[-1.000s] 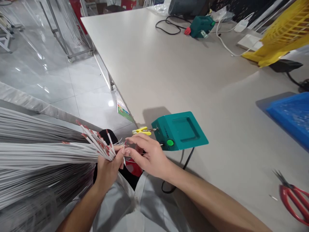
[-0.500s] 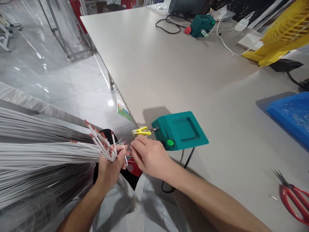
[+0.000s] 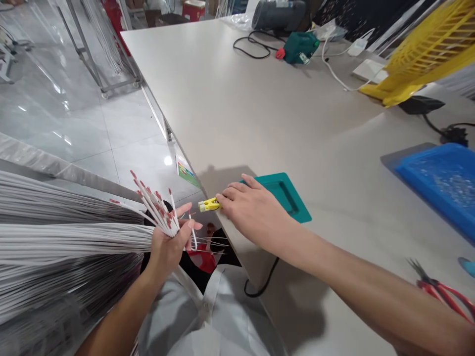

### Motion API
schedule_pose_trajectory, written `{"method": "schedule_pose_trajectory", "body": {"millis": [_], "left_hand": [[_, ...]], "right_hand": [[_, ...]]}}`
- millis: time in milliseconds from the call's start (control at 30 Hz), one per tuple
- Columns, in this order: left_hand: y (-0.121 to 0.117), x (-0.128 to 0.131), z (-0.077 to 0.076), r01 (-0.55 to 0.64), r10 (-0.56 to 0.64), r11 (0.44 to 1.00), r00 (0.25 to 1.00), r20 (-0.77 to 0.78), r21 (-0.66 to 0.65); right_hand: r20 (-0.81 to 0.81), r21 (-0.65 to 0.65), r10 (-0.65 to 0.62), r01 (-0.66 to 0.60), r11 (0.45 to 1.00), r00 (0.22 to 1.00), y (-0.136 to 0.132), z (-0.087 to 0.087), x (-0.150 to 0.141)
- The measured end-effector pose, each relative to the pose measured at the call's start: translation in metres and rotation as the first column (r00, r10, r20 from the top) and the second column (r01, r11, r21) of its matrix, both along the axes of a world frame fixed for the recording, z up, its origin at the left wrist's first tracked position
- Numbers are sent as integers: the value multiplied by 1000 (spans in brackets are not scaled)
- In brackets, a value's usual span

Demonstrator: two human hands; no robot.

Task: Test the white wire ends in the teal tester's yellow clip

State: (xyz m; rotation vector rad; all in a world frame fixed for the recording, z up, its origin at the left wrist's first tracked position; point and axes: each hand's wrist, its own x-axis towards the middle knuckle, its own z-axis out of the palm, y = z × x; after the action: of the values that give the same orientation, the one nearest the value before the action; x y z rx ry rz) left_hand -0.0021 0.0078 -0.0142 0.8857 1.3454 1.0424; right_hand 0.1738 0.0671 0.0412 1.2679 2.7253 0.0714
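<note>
My left hand (image 3: 168,247) is closed around a bunch of thin white wires (image 3: 163,220) with reddish-brown tips. Its index finger sticks out, and a single wire end with fine strands shows beside the fingertips. My right hand (image 3: 250,207) lies over the front of the teal device (image 3: 293,195), back of the hand up and fingers spread. Its fingertips are by the yellow clip (image 3: 210,204) that sticks out over the table edge. The hand covers the device's green button, and its thumb cannot be made out clearly.
Long white wires (image 3: 74,240) hang in a thick bundle at left. On the table (image 3: 237,113) are red-handled scissors (image 3: 438,289), a blue tray (image 3: 441,173), a yellow fan (image 3: 426,54) and a second green device (image 3: 301,47) with cables. A black cable (image 3: 261,289) hangs over the edge.
My right hand has let go of the wire end at my left fingertips and moved right onto the teal device. My left hand still holds the bunch, its index finger now stretched out.
</note>
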Motion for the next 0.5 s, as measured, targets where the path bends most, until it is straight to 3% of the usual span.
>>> {"method": "schedule_pose_trajectory", "body": {"millis": [233,500], "left_hand": [[10,3,-7,-28,26,999,999,43,39],[17,8,-3,48,-47,999,998,33,-10]], "right_hand": [[1,-195,25,-25,980,1000,25,11,-3],[-70,-48,84,-87,995,994,25,-5,0]]}}
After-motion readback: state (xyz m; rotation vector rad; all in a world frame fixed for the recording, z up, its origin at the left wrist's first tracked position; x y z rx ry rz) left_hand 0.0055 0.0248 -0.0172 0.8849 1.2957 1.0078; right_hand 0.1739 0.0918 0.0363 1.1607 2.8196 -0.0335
